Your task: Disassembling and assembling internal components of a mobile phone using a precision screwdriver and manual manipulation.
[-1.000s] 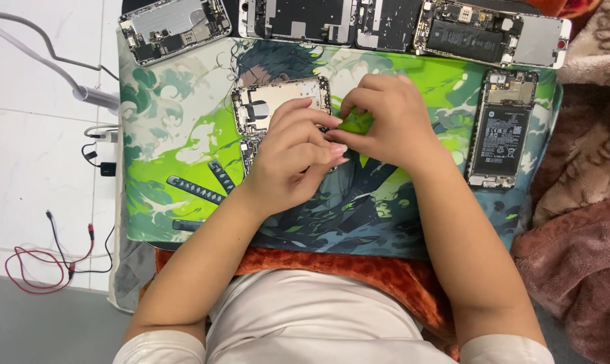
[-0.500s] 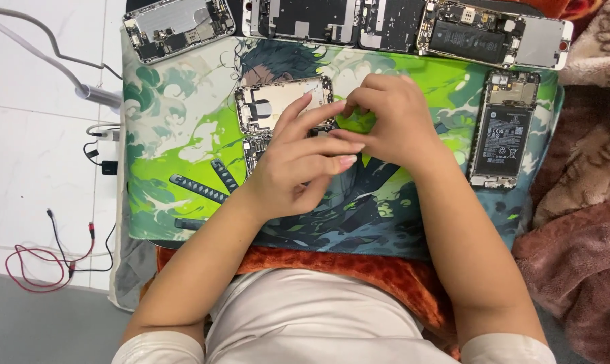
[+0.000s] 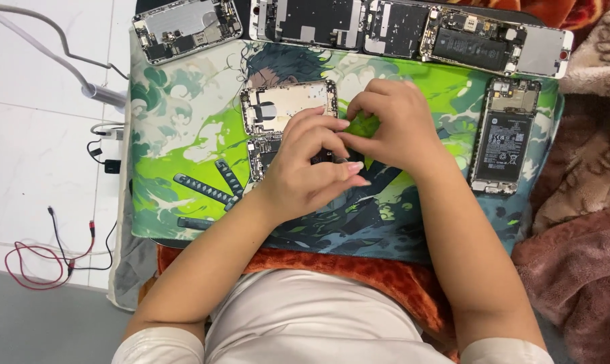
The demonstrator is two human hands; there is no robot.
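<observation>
Both hands meet over an opened phone chassis [image 3: 285,114] lying on the green printed mat [image 3: 184,148]. The left hand [image 3: 308,172] rests on its near half, fingers curled narrow. The right hand [image 3: 392,125] pinches closed just beside it; what it grips is hidden. Another opened phone [image 3: 504,138] lies well right.

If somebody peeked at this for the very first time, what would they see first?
Probably the bright green cartoon mat spread across the person's lap, with both hands meeting in its middle. The left hand and right hand pinch together over an opened phone with its insides showing. More opened phones lie in a row along the mat's far edge, and another sits at the right.
</observation>
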